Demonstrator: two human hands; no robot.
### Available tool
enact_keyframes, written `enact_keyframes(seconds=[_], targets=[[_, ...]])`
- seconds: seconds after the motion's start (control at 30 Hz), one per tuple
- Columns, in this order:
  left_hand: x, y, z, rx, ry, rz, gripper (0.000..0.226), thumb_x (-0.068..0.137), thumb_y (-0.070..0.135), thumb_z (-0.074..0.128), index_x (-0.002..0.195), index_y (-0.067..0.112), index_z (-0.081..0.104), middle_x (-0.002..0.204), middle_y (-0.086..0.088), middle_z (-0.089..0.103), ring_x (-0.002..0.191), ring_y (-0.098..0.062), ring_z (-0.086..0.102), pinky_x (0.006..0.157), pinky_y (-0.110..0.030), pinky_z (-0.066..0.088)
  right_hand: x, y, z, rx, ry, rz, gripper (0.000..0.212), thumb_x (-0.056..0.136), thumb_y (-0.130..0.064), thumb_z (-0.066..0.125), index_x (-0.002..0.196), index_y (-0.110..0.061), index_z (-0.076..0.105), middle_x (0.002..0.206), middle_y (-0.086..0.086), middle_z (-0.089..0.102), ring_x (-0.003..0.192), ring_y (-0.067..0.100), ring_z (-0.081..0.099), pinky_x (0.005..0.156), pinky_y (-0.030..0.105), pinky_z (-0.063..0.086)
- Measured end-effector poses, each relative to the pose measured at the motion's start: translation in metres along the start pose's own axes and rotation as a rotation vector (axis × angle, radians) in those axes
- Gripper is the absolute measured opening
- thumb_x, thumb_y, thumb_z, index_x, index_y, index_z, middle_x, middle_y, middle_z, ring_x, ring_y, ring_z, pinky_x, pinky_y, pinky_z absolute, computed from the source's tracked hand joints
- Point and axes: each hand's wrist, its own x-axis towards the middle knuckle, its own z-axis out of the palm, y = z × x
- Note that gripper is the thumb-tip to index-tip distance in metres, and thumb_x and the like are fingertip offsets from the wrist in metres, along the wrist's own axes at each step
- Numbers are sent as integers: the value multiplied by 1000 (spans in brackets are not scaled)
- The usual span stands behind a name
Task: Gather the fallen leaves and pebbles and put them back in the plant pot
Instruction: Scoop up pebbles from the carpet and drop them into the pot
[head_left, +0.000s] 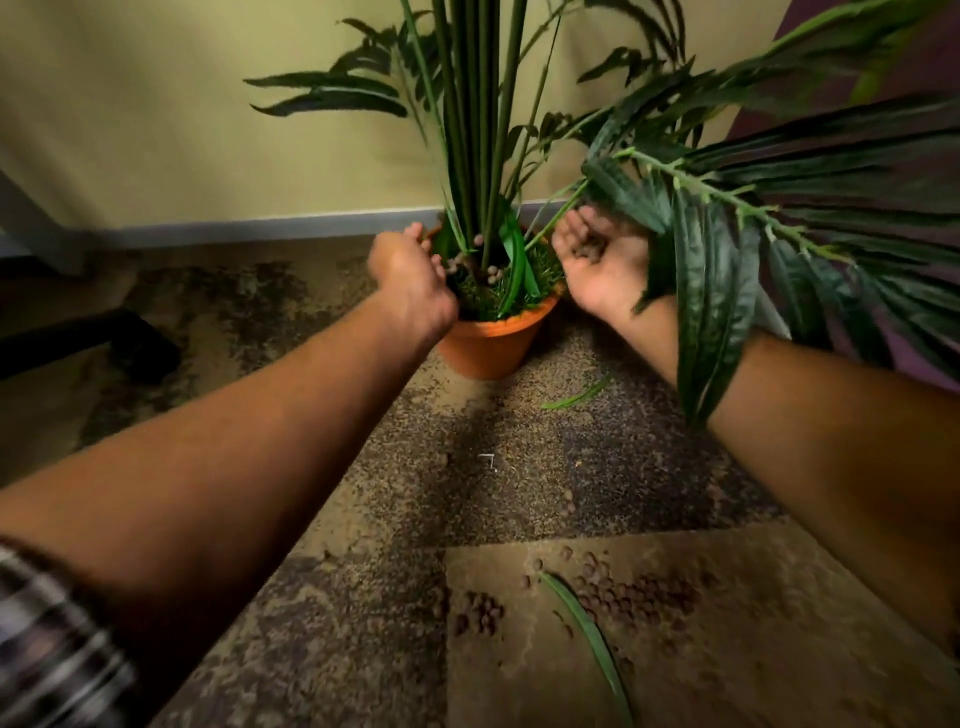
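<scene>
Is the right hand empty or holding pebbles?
Holding pebbles: the right hand is cupped palm-up beside the plant pot, pebbles in it.

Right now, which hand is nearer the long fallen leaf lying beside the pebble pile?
Right, narrowly. The right hand is cupped beside the pot, more directly beyond the leaf; the left hand is over the pot's opposite rim.

Plant pot (493, 343) stands by the wall (156, 130); pebbles (628, 597) lie nearer on the carpet (363, 623).

dim warm light | soft motion blur | wide-angle edge bending | dark shadowed corners
</scene>
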Motion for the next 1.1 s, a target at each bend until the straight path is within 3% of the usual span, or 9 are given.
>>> enact_keyframes(seconds=[0.1, 0.2, 0.3, 0.4, 0.53, 0.73, 0.83, 0.97, 1.1], targets=[[-9, -15, 9, 74, -146, -29, 72, 109, 23, 25, 61, -2, 73, 63, -13, 72, 76, -28, 69, 74, -36, 54, 20, 19, 17, -355, 186, -96, 38, 104, -9, 36, 68, -16, 42, 60, 0, 38, 56, 12, 35, 53, 19, 29], [0, -22, 4, 69, -143, -19, 68, 110, 32, 25, 78, 4, 78, 81, -17, 77, 86, -32, 73, 78, -41, 59, 23, 28, 26, -417, 95, -73, 37, 103, -25, 43, 80, -5, 65, 77, 17, 68, 76, 32, 68, 72, 36, 62], [6, -21, 0, 181, -148, -1, 59, 110, 37, 22, 100, 8, 71, 104, -20, 77, 103, -35, 72, 94, -51, 57, 51, 32, 24, -425, 45, -39, 41, 100, -39, 45, 108, -10, 72, 121, 15, 71, 119, 34, 63, 105, 60, 49], [3, -20, -5, 212, -194, 10, 60, 112, 33, 18, 87, 11, 68, 82, -15, 77, 89, -30, 72, 80, -42, 57, 53, 25, 17, -509, -29, 4, 46, 95, -43, 48, 121, -12, 70, 134, 8, 64, 129, 32, 55, 114, 60, 40], [0, -15, -15, 257, -231, 33, 53, 113, 26, 19, 98, 5, 65, 64, -6, 74, 60, -16, 73, 56, -28, 61, 16, 7, 24, -584, -77, 8, 31, 105, -22, 39, 118, -9, 64, 116, 6, 69, 120, 24, 59, 117, 42, 39], [4, -13, -21, 355, -198, 153, 44, 110, 11, 26, 82, 9, 60, 48, 5, 67, 41, -3, 64, 37, -13, 46, 4, -4, 5, -623, -134, -112, 38, 111, -22, 28, 119, -8, 63, 92, -5, 74, 106, 17, 64, 104, 30, 48], [10, -8, -26, 337, -181, 166, 39, 107, 7, 33, 82, 10, 62, 56, 4, 71, 51, -3, 67, 46, -13, 49, -12, -9, -6, -637, -46, -210, 34, 110, -20, 37, 89, -18, 63, 63, -14, 73, 85, 8, 66, 97, 30, 53], [20, -5, -33, 303, -139, 198, 33, 106, 11, 37, 95, 8, 68, 85, -2, 72, 81, -11, 65, 71, -17, 52, -27, -8, -32, -733, -2, -263, 39, 112, -18, 26, 88, -21, 56, 81, -6, 62, 76, 4, 57, 78, 20, 51], [22, -10, -43, 330, -213, 299, 32, 105, 9, 36, 95, 8, 67, 87, -6, 65, 78, -13, 62, 77, -21, 50, -26, -2, -75, -990, 65, -258, 26, 108, -12, 39, 94, -14, 60, 71, -9, 60, 59, 0, 50, 53, 8, 39]])
